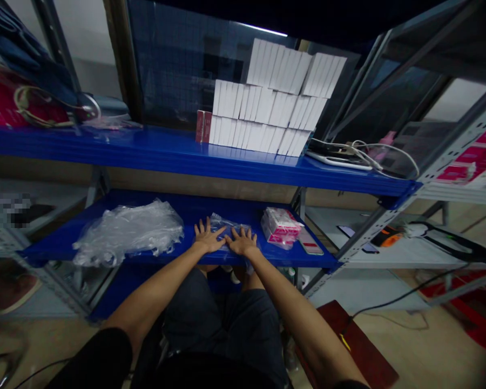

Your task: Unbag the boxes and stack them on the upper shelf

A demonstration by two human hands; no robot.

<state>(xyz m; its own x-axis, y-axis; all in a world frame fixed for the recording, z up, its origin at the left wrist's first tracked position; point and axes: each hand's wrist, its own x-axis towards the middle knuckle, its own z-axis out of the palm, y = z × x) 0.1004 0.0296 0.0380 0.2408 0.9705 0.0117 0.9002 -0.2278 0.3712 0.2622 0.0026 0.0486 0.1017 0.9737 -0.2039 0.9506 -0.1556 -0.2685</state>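
Both hands lie flat on the lower blue shelf (202, 205). My left hand (206, 239) has its fingers spread, touching the left side of a clear plastic bag (222, 220). Beside it, my right hand (242, 241) presses on the same bag, also with spread fingers. Part of the bag is hidden under the hands, and its near end hangs over the shelf's front edge. A heap of clear plastic bags (133, 229) lies to the left. On the right sits a pink and white box pack (281, 226) in clear wrap.
White boxes (263, 108) stand stacked in rows on the upper blue shelf (154, 148), with dark red boxes (203, 127) at their left. A phone (310, 241) lies right of the pink pack. Cables (364, 151) trail at upper right; metal posts flank the shelves.
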